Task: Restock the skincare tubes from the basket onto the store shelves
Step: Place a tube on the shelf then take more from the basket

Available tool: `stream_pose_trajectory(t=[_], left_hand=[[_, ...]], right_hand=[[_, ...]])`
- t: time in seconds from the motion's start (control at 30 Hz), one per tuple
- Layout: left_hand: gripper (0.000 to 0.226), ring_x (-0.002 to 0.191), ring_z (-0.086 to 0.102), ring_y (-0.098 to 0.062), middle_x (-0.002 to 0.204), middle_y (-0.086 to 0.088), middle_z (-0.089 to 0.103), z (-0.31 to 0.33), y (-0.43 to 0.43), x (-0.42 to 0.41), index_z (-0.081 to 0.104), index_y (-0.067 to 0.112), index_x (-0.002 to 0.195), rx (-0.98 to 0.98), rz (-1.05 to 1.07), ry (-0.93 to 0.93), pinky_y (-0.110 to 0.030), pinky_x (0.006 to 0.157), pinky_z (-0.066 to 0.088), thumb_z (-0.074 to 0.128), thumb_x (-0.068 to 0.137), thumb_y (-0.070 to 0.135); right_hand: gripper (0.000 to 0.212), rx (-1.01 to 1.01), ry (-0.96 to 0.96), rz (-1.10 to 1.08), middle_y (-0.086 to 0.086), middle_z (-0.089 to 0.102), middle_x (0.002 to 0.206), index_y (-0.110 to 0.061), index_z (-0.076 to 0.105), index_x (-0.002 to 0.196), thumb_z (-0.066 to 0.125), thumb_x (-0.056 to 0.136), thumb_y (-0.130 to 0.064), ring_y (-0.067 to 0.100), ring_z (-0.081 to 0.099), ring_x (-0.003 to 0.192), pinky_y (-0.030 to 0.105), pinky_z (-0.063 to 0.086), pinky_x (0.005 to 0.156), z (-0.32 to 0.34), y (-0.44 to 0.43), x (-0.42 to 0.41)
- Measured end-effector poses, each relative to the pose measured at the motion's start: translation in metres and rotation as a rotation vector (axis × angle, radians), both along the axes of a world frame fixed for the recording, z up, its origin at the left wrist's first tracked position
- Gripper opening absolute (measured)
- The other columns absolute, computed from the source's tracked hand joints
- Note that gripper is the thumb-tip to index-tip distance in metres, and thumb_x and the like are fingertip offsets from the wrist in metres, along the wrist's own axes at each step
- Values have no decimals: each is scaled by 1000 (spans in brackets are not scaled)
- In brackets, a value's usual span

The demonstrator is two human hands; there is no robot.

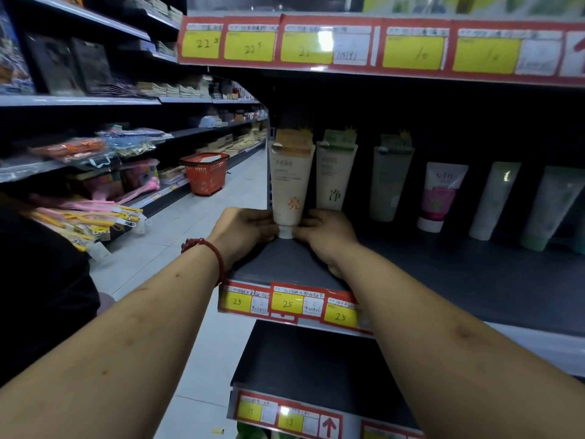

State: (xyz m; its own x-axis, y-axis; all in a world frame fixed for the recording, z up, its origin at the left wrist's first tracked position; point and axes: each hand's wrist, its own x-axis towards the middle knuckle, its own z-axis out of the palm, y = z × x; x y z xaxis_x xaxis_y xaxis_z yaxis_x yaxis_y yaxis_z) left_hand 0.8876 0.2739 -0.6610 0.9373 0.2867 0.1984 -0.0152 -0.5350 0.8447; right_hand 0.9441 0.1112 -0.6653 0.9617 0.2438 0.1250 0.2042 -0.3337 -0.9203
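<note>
Both forearms enter from the bottom edge, elbows cut off, and meet at the front left corner of the dark shelf (pixel 443 274). Red bead bracelet (pixel 207 248) on the left wrist.

Left hand (pixel 243 232): fingers curled in, thumb and fingertips closed on the lower left side of the orange-lettered tube (pixel 289 185). Most fingertips are hidden behind the back of the hand.

Right hand (pixel 326 236): fingers curled, tips pressed to the tube's lower right side and its white cap (pixel 286 232). The thumb is tucked under the hand, so its contact is not visible.

The orange-lettered tube stands upright, cap down on the shelf, pinched between the two hands at the row's left end. Its top header is blurred and the small print is illegible.

Green-lettered tube (pixel 335 179) is just beside it on the right, possibly touching; its base is hidden behind the right hand. Further right are a pale green tube (pixel 391 182), a pink-and-white tube (pixel 440 198) and two more pale tubes (pixel 493 201), dim and soft, labels unreadable. The rightmost is cut by the frame edge.

Price tags (pixel 286 304) on the shelf lip read 25; the right forearm covers part of the strip. Upper price strip (pixel 316 45) carries glare and its figures are partly legible.

Red basket (pixel 207 172) sits on the aisle floor (pixel 177 248), well apart from the hands, beside the opposite shelving (pixel 79 99). Its contents cannot be made out.
</note>
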Motion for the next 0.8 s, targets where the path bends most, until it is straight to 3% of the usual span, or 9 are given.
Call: stream_pose_trajectory(t=[0.07, 0.17, 0.27, 0.4, 0.67, 0.8], left_hand=[[40, 88, 65, -7, 111, 2, 68, 13, 1, -10, 67, 10, 129, 33, 0, 62, -9, 71, 51, 73, 92, 21], [49, 112, 65, -21, 128, -2, 68, 31, 3, -34, 67, 15, 130, 89, 71, 83, -37, 101, 52, 74, 87, 36], [38, 110, 64, -13, 129, 5, 68, 43, -15, -78, 69, 20, 129, 265, 83, -57, -33, 101, 51, 64, 93, 33], [36, 110, 60, -12, 126, 6, 67, 45, -50, -136, 66, 22, 128, 431, 49, -165, -31, 99, 50, 68, 93, 30], [44, 118, 60, -15, 127, 8, 66, 9, -105, -224, 61, 27, 129, 634, -32, -199, -38, 100, 51, 72, 88, 37], [55, 126, 56, -17, 136, 4, 61, -25, -133, -250, 56, 24, 136, 722, -110, -95, -36, 103, 47, 73, 88, 42]], right_hand=[[64, -19, 51, 17, 4, 66, 133, -9, 55, 139, 80, 81, -14, 20, 63, 118, 38, 51, 104, 9, -5, -6], [62, -76, 38, 18, 1, 64, 129, -8, 56, 136, 82, 81, -18, 19, 62, 114, 31, 51, 96, 29, -20, -27], [67, -197, -126, 37, 5, 58, 142, -10, 49, 145, 78, 85, -20, 22, 55, 129, 31, 44, 106, 45, -37, -64], [55, -365, -374, 102, 8, 61, 139, -15, 53, 141, 71, 89, -20, 25, 56, 128, 33, 44, 105, 57, -64, -129], [67, -516, -513, 131, 3, 51, 144, -21, 42, 149, 70, 89, -32, 24, 49, 131, 36, 43, 108, 25, -135, -216], [67, -551, -519, 177, 2, 52, 144, -21, 44, 147, 73, 88, -35, 23, 51, 130, 41, 45, 107, -3, -160, -249]])
